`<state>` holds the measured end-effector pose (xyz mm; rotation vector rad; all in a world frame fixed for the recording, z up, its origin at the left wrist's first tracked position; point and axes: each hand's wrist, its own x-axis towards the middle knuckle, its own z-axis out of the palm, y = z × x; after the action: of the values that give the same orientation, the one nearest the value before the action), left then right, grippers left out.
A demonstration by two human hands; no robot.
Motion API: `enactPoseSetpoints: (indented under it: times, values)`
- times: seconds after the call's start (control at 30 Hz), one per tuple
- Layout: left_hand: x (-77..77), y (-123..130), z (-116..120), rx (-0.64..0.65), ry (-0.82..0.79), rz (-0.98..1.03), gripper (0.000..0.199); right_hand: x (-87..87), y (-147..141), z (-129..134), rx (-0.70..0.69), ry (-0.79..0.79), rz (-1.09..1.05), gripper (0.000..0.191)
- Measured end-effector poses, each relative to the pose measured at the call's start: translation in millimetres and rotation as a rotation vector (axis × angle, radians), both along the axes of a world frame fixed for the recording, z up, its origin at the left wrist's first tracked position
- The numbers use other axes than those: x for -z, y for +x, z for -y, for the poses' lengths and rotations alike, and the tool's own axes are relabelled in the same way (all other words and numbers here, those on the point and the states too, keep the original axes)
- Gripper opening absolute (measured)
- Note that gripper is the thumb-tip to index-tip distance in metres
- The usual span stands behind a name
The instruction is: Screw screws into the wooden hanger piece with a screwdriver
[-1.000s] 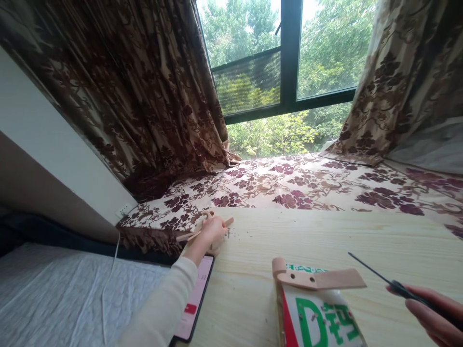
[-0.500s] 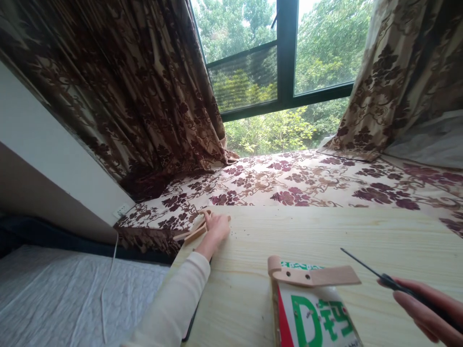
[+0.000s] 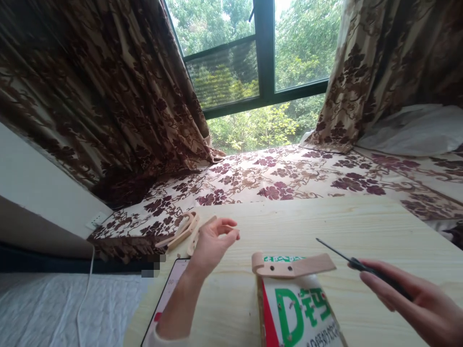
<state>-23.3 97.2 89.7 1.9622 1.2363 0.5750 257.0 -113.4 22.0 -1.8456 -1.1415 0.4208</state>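
Observation:
My left hand [image 3: 213, 243] is above the table's left side, thumb and fingertips pinched together; whatever lies between them is too small to make out. Beside and partly behind it are tan leather-like straps [image 3: 184, 231], bent into loops. My right hand [image 3: 408, 294] grips a screwdriver [image 3: 379, 279] by its black handle, the thin shaft pointing up and left. Between the hands, a folded tan strap [image 3: 300, 266] with two dark holes rests across the top of a white, red and green printed carton [image 3: 307, 308]. The screwdriver's tip is apart from the strap.
A phone [image 3: 168, 294] with a lit screen lies under my left forearm, at the edge of the pale wooden table [image 3: 365, 226]. Beyond is a flower-patterned window seat [image 3: 267, 176] below the window. A quilted grey-white bed surface [image 3: 54, 308] lies lower left.
My left hand has lifted off the tabletop near the straps and come back toward me, uncovering the straps and phone. The view has shifted right; the screwdriver stays in my right hand.

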Motion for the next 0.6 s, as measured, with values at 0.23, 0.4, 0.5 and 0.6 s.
enactPoseSetpoints:
  times: [0.23,0.4,0.5,0.6]
  values:
    - [-13.5,31.3,47.8,0.142,0.049,0.181,0.017,-25.3,-23.6,-4.9,0.080,0.027,-0.078,0.036]
    - [-6.5,40.1,57.1,0.187,0.256,0.135,0.010,-25.8,-20.9,-0.5,0.074,0.038,-0.113,0.035]
    - [-1.2,40.2,57.5,0.246,0.388,0.063,0.014,-23.2,-17.5,1.6,0.036,-0.013,-0.138,0.038]
    - [2.4,39.2,57.1,0.298,0.472,-0.011,0.016,-23.6,-19.5,1.8,0.042,-0.023,-0.169,0.038]
